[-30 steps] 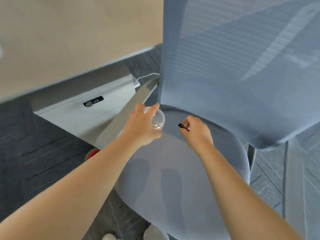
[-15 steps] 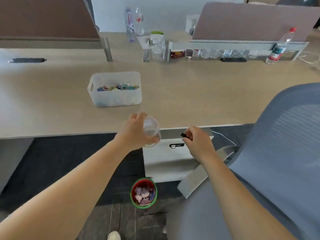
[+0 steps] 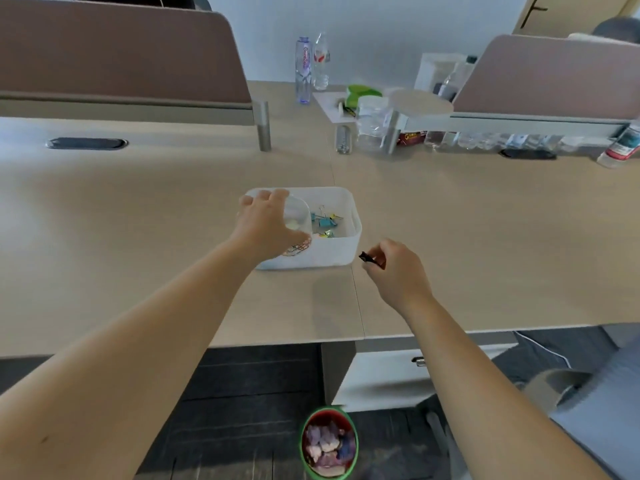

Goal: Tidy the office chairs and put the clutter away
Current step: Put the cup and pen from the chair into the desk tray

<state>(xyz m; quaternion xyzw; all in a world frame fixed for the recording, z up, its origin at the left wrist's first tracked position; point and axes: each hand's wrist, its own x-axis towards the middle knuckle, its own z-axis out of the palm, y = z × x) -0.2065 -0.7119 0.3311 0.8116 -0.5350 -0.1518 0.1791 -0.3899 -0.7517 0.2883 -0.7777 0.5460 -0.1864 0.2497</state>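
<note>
My left hand grips a small clear plastic cup and holds it tilted over the left half of a white plastic bin on the desk. Several coloured binder clips lie in the bin. Just right of the bin's front corner, my right hand pinches a small black clip between thumb and fingers, above the desk. The grey office chair shows at the lower right edge.
A round red and green bin with crumpled waste stands on the floor under the desk edge. A white drawer unit sits below the desk. Water bottles, cups and partition screens line the far side.
My view has swung from the chair seat up to the desk. Both hands have moved forward over the desk, the left carrying the cup to the white bin, the right keeping the black clip.
</note>
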